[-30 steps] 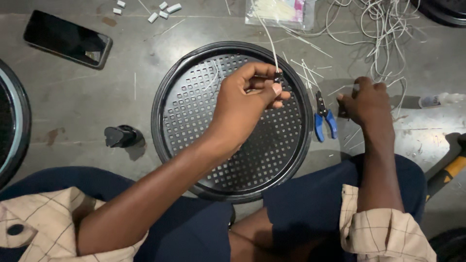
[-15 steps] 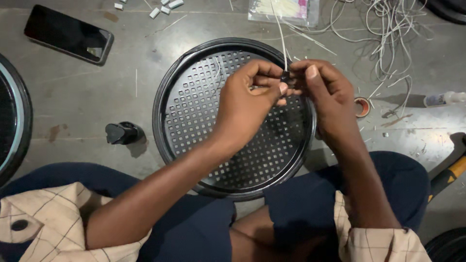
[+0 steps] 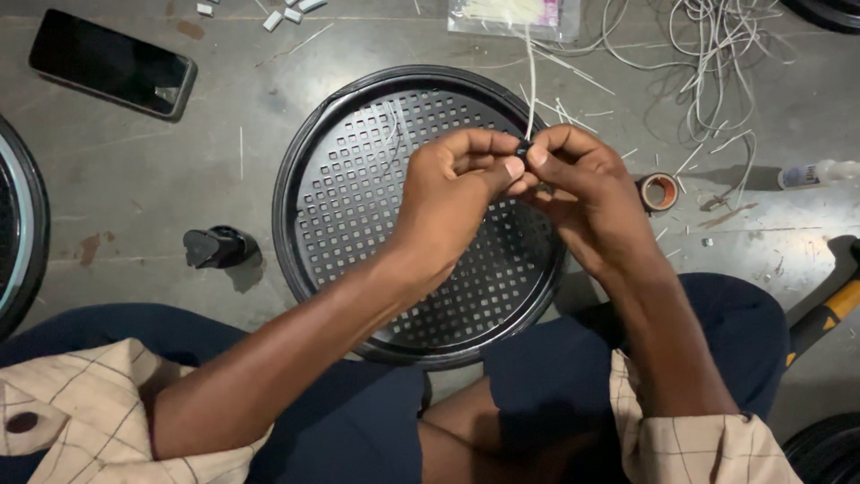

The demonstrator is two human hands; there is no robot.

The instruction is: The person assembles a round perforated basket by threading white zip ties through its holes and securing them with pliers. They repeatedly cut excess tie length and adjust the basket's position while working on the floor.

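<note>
My left hand (image 3: 452, 193) and my right hand (image 3: 582, 193) meet above a round black perforated grille (image 3: 358, 206) that lies on the grey floor. Between their fingertips they pinch a small black part (image 3: 524, 148), from which a thin white cable tie (image 3: 530, 76) sticks straight up. Both thumbs and forefingers are closed on the part. Most of the part is hidden by my fingers.
A black phone (image 3: 112, 63) lies at the upper left. A small black plastic piece (image 3: 218, 246) sits left of the grille. A roll of tape (image 3: 660, 191), loose white wires (image 3: 717, 54), a bag of cable ties (image 3: 511, 16) and an orange-handled tool (image 3: 829, 309) lie to the right.
My right hand came away from the floor by the blue-handled pliers and joined my left hand at the small part. The view shifted slightly; the pliers are hidden now.
</note>
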